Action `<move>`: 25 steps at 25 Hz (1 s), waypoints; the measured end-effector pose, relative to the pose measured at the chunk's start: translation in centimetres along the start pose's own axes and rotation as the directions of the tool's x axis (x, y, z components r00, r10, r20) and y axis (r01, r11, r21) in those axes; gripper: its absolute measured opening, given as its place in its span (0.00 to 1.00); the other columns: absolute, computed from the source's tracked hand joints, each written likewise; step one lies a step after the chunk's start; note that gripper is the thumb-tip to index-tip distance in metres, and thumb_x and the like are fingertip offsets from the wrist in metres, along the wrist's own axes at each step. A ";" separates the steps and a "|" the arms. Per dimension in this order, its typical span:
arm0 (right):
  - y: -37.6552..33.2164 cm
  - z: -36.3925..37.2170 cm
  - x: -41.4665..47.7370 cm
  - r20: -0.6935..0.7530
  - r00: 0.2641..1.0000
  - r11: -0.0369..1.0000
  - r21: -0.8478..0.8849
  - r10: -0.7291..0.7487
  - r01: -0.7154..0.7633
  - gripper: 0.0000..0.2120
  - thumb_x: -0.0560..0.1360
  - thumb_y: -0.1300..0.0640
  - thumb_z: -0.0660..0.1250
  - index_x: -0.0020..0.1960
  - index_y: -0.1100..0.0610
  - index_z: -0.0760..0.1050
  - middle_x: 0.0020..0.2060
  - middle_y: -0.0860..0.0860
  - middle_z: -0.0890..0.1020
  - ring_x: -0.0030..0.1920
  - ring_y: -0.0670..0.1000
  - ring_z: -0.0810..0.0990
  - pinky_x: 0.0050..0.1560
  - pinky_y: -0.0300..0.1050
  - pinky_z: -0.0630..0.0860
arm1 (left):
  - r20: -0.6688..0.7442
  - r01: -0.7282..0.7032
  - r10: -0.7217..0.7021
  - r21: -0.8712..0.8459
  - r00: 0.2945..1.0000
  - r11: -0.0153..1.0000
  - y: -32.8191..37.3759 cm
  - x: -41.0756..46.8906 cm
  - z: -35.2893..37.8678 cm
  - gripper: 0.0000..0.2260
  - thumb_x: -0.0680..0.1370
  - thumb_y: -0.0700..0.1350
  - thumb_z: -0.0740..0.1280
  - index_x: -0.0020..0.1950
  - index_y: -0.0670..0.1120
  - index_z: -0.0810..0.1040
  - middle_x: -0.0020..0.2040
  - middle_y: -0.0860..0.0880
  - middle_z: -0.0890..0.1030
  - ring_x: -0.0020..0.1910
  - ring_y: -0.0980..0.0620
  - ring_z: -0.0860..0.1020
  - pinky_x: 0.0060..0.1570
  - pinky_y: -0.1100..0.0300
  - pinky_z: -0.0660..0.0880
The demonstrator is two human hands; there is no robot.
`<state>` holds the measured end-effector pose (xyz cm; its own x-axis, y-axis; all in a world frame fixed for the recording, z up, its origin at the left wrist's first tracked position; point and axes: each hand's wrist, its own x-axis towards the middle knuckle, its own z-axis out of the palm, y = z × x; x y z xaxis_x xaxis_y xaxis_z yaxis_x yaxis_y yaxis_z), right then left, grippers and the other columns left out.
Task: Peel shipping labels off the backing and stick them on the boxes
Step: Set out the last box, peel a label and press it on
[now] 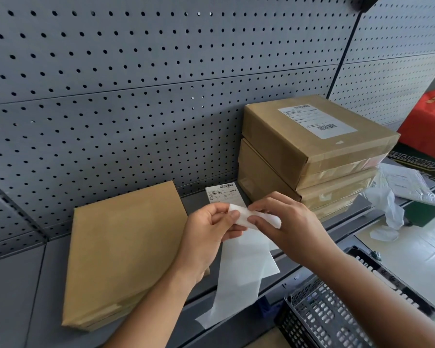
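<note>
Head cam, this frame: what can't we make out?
- Label on the shelf: lower part hidden by the left hand; print too small to read.
- Strip: where both hands pinch it, right hand and fingers cover the peel edge; can't tell label from backing.
- Lower boxes: tops hidden by the top box; labels unknown.
- Crate: cut off by the bottom edge.

Cardboard boxes: 3, namely one flat box [126,249] at the shelf's [23,292] front left and two stacked at its right end, upper [314,136] on lower [281,187].
Printed labels: 2, one stuck on the upper box [317,119], one loose [224,194] by the back wall.
Backing strip [241,267]: 1.
Hands: 2, left [206,237] and right [286,222].
Black crate [337,317]: 1.
</note>
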<state>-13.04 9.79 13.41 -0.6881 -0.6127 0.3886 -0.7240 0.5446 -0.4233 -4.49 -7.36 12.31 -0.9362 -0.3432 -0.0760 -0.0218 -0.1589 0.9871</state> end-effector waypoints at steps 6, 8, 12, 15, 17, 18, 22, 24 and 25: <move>-0.2 0.1 0.4 0.005 1.000 0.997 -0.076 -0.014 0.015 0.18 0.77 0.38 0.55 0.52 0.43 0.81 0.44 0.38 0.83 0.42 0.44 0.81 0.35 0.48 0.79 | 0.008 -0.044 0.043 0.088 0.999 0.995 -0.5 0.1 0.0 0.03 0.80 0.40 0.70 0.52 0.42 0.82 0.44 0.44 0.89 0.43 0.46 0.88 0.47 0.55 0.84; -0.3 0.0 0.4 -0.004 0.999 0.987 -0.153 -0.054 0.053 0.19 0.78 0.41 0.53 0.51 0.45 0.82 0.43 0.39 0.84 0.40 0.45 0.81 0.32 0.44 0.76 | 0.003 -0.043 0.043 0.116 0.999 0.992 -0.6 0.2 0.1 0.04 0.80 0.41 0.70 0.52 0.42 0.82 0.43 0.45 0.89 0.43 0.47 0.88 0.48 0.52 0.84; -0.4 -0.2 0.7 -0.018 0.999 0.972 -0.234 -0.029 0.024 0.15 0.81 0.45 0.56 0.51 0.49 0.79 0.42 0.42 0.84 0.39 0.50 0.82 0.31 0.46 0.75 | 0.017 -0.015 0.013 0.136 1.000 0.991 -0.9 0.1 0.1 0.03 0.80 0.41 0.70 0.53 0.43 0.82 0.44 0.45 0.89 0.44 0.47 0.88 0.50 0.51 0.84; -0.3 -0.4 1.4 -0.035 0.996 0.973 -0.212 0.087 -0.092 0.10 0.82 0.48 0.59 0.53 0.50 0.78 0.42 0.44 0.84 0.41 0.53 0.81 0.36 0.47 0.73 | 0.043 0.045 -0.051 0.141 0.998 0.989 -1.1 -0.1 0.2 0.03 0.81 0.39 0.69 0.53 0.42 0.82 0.45 0.45 0.88 0.44 0.47 0.88 0.51 0.51 0.84; -0.6 -0.4 1.6 -0.006 0.993 0.977 -0.181 0.116 -0.115 0.10 0.82 0.48 0.59 0.54 0.49 0.78 0.43 0.44 0.84 0.43 0.53 0.81 0.40 0.49 0.77 | 0.051 0.073 -0.082 0.148 0.995 0.986 -1.1 -0.2 0.2 0.05 0.81 0.38 0.68 0.56 0.43 0.80 0.45 0.44 0.88 0.44 0.47 0.87 0.51 0.51 0.84; -0.8 -0.4 1.5 0.018 0.993 0.982 -0.155 0.115 -0.111 0.11 0.82 0.46 0.59 0.54 0.49 0.78 0.43 0.44 0.84 0.44 0.52 0.82 0.42 0.50 0.78 | 0.052 0.083 -0.092 0.149 0.994 0.985 -1.0 -0.2 0.2 0.06 0.81 0.38 0.68 0.58 0.43 0.79 0.46 0.44 0.88 0.44 0.46 0.88 0.51 0.51 0.84; -0.6 -0.9 0.8 0.137 0.979 0.986 0.059 0.149 -0.158 0.13 0.79 0.40 0.61 0.54 0.46 0.79 0.45 0.38 0.83 0.47 0.40 0.81 0.48 0.45 0.80 | 0.029 0.104 -0.106 0.048 0.994 0.993 -0.6 -0.2 0.2 0.09 0.82 0.37 0.66 0.62 0.44 0.77 0.47 0.42 0.88 0.45 0.43 0.87 0.48 0.53 0.84; 0.1 -1.4 0.7 0.184 0.961 0.969 0.098 0.205 -0.226 0.10 0.79 0.44 0.66 0.54 0.47 0.81 0.45 0.39 0.83 0.47 0.38 0.81 0.50 0.44 0.80 | 0.022 0.106 -0.106 0.003 0.994 0.994 -0.4 -0.3 0.0 0.10 0.82 0.36 0.66 0.62 0.44 0.76 0.47 0.41 0.88 0.45 0.41 0.87 0.46 0.55 0.84; 0.5 -1.6 0.8 0.199 0.951 0.963 0.086 0.235 -0.256 0.07 0.79 0.47 0.67 0.53 0.47 0.81 0.44 0.39 0.83 0.46 0.38 0.81 0.51 0.45 0.80 | 0.030 0.106 -0.105 -0.006 0.994 0.994 -0.3 -0.5 0.0 0.11 0.82 0.36 0.66 0.63 0.44 0.75 0.46 0.40 0.87 0.46 0.41 0.87 0.45 0.55 0.84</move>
<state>-14.00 10.49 14.82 -0.8153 -0.5690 0.1076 -0.5171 0.6316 -0.5777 -4.04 -7.11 12.02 -0.9387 -0.2968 -0.1752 -0.1183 -0.2001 0.9726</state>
